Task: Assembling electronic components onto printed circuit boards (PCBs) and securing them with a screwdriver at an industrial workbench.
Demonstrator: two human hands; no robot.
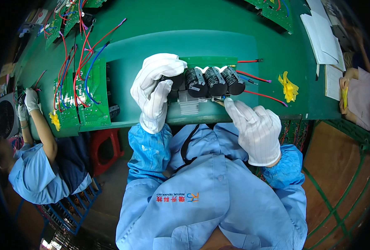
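Note:
A green circuit board [210,61] with several large black cylindrical capacitors [214,81] and a silver heat sink [189,104] stands tilted on the green bench in front of me. My left hand [156,89], in a white glove, wraps over the board's left end and the leftmost capacitor. My right hand [256,127], also gloved, touches the board's lower right edge with its fingertips. Red and blue wires [256,77] trail from the board's right side.
More green boards with red and blue wires [87,91] lie to the left. A co-worker in blue sits at left, a gloved hand [30,100] on the bench. Yellow tape scraps [289,87], white papers [324,37], a red stool [103,148].

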